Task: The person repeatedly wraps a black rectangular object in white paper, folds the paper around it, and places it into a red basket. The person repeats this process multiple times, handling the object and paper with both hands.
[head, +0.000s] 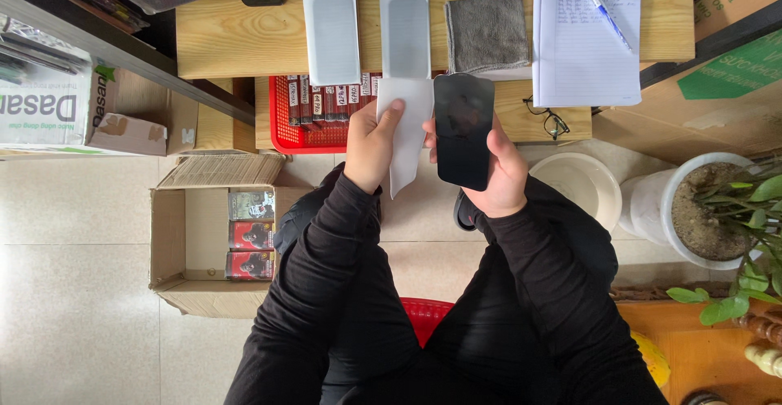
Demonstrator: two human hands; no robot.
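1. Nearest, the person sits in black sleeves over one red stool (pixel 423 317), partly hidden.
2. Near left on the floor, one open cardboard box (pixel 175 242) holds three small packs in a column.
3. Right hand (pixel 497 169) grasps one dark phone (pixel 463 130), upright, screen facing up.
4. Left hand (pixel 373 144) pinches one white sheet (pixel 405 140) just left of the phone, thumb on top.
5. Right of the hands: one white bowl (pixel 580 185), one potted plant (pixel 717 209), one pair of glasses (pixel 547 118).
6. Farther, one red basket (pixel 314 116) of labelled packs.
7. Farthest, on the wooden table (pixel 236 38): two white flat cases, one grey cloth (pixel 487 34), one lined notepad (pixel 585 42) with one blue pen (pixel 607 15).
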